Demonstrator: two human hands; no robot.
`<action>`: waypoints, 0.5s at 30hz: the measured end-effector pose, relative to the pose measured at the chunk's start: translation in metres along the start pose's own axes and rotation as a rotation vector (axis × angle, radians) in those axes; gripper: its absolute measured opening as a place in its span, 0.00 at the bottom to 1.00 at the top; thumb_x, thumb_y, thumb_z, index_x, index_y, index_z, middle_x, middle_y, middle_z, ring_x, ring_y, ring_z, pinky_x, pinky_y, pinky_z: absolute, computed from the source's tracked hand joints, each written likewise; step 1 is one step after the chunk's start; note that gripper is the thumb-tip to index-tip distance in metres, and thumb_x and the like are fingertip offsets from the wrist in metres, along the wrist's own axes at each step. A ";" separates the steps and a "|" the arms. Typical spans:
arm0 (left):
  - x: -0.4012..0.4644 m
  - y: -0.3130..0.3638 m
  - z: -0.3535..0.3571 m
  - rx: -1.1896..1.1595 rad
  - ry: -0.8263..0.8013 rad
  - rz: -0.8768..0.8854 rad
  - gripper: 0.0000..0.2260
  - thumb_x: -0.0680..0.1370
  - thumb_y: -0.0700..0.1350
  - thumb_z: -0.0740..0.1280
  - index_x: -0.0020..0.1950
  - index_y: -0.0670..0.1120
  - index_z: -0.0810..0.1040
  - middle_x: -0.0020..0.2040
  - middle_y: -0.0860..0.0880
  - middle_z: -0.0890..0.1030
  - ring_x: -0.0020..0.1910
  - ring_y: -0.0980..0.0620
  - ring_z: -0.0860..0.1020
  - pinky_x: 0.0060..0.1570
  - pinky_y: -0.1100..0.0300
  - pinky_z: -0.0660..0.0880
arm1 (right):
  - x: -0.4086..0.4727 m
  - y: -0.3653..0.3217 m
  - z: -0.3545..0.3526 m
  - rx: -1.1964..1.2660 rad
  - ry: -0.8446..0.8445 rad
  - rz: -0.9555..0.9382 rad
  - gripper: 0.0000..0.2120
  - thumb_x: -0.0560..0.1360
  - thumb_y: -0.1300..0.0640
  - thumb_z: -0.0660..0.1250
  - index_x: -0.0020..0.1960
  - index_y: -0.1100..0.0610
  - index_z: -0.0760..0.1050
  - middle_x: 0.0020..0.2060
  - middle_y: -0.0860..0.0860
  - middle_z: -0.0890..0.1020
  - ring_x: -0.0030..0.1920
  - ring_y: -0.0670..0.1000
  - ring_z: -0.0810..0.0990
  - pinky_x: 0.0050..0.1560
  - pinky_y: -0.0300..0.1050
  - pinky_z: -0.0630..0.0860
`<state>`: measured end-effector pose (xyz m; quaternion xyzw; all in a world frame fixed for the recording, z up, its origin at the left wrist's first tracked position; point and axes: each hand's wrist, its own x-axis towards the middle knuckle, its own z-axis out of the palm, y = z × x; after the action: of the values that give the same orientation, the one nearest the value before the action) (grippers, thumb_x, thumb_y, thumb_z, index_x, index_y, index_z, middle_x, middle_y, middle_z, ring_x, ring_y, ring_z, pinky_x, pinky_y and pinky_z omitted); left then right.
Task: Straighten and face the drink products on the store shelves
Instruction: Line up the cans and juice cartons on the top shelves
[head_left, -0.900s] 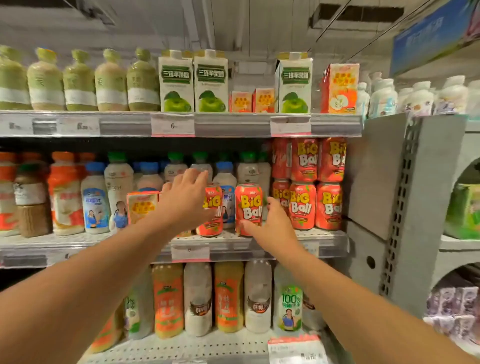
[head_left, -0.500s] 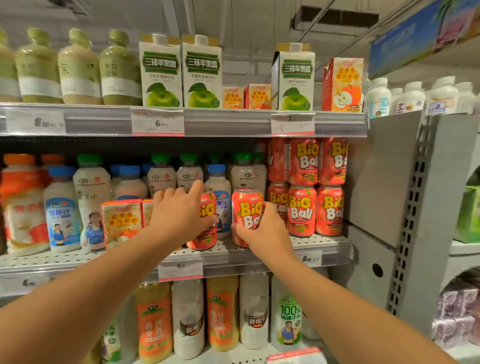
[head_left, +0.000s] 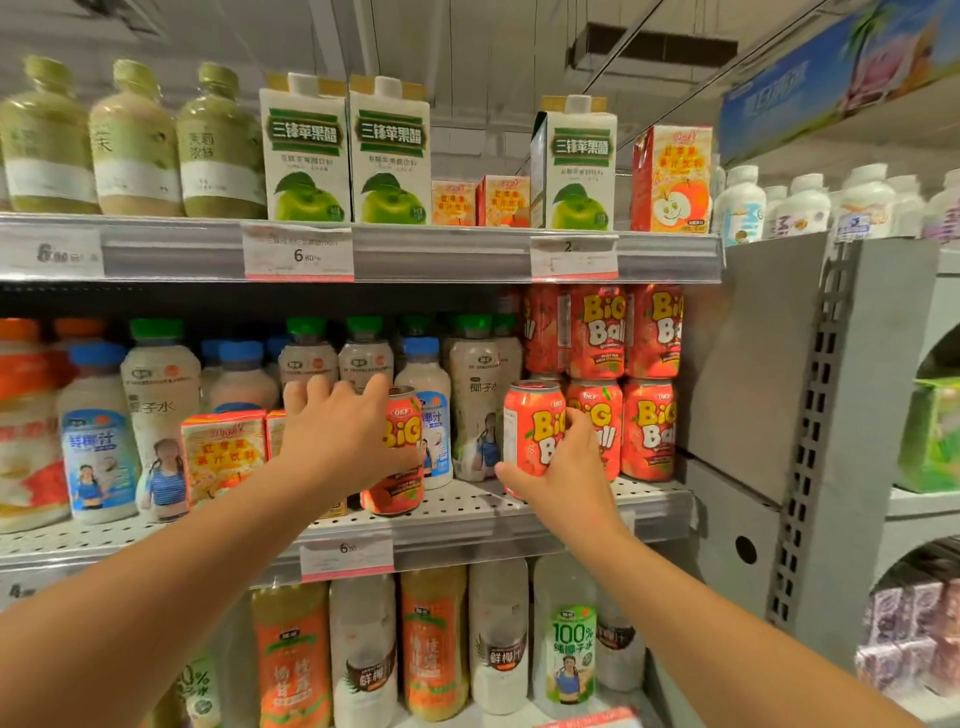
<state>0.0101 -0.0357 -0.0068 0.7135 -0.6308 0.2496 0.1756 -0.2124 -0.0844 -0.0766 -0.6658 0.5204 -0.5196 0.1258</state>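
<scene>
Two hands each grip a red can: left hand (head_left: 343, 441) on left can (head_left: 397, 457), right hand (head_left: 563, 470) on right can (head_left: 530, 426).

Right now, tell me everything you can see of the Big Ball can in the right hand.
The Big Ball can is a red drink can, metal by its look, with a silver top rim and yellow "BiG Ball" lettering facing slightly left of the camera. It stands upright near the front edge of the middle shelf, just left of the stacked Big Ball cans. The right hand grips its lower right side, covering part of the label. Whether its base rests on the shelf is hidden.
</scene>
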 end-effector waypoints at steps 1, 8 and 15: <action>-0.001 -0.001 0.000 -0.015 0.009 0.006 0.38 0.66 0.75 0.62 0.69 0.55 0.63 0.60 0.49 0.78 0.63 0.42 0.68 0.65 0.43 0.58 | -0.001 0.003 0.001 0.004 0.015 0.002 0.45 0.65 0.43 0.77 0.72 0.54 0.56 0.61 0.49 0.73 0.59 0.51 0.76 0.58 0.52 0.77; -0.013 0.022 -0.002 -0.217 0.206 0.101 0.32 0.69 0.61 0.72 0.68 0.57 0.63 0.61 0.48 0.74 0.59 0.46 0.71 0.63 0.48 0.64 | -0.001 0.021 0.011 -0.071 0.134 -0.036 0.44 0.67 0.38 0.74 0.73 0.52 0.56 0.65 0.48 0.71 0.66 0.50 0.70 0.64 0.49 0.73; -0.001 0.064 -0.021 -1.084 0.228 -0.102 0.47 0.65 0.50 0.80 0.77 0.55 0.55 0.60 0.56 0.73 0.56 0.55 0.75 0.54 0.55 0.75 | -0.003 0.033 0.023 -0.220 0.208 -0.096 0.45 0.70 0.32 0.66 0.76 0.55 0.53 0.69 0.51 0.68 0.69 0.52 0.67 0.67 0.47 0.67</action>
<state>-0.0561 -0.0321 0.0056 0.5189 -0.6106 -0.0437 0.5966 -0.2116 -0.1049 -0.1112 -0.6423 0.5518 -0.5313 -0.0275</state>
